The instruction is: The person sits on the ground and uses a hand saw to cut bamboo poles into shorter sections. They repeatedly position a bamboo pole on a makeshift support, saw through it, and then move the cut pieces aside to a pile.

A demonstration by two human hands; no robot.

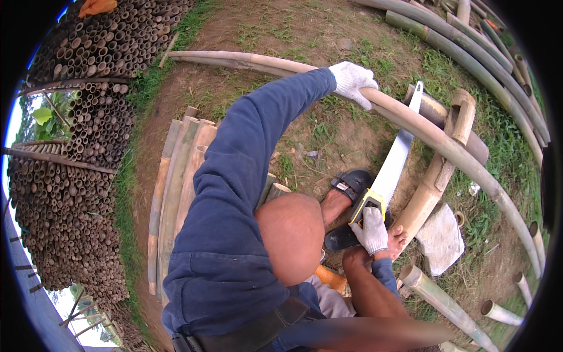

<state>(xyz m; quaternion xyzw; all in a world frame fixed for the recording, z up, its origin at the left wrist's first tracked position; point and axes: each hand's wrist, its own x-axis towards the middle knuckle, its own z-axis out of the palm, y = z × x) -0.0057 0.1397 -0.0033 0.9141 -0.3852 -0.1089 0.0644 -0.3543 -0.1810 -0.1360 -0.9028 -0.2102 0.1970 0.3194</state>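
My left hand [355, 82], in a white knit glove, is closed over a long bamboo pole [437, 138] that curves across the view. My right hand [373, 230], gloved too, grips the yellow and black handle of a handsaw [390, 167]. The blade points away from me and crosses the pole; the pole hides a short stretch of it, and the tip shows beyond. The pole rests on a support of thick bamboo [431, 182] with an upright stub [463, 117]. A foot [396, 237] is against the support's near end.
Cut bamboo lengths [176, 193] lie at my left. Beyond them stands a tall stack of bamboo tubes [64, 217]. A flat stone [441, 239] sits right of the support. Long poles [469, 64] lie at the far right, and more cut bamboo [448, 305] lies near right.
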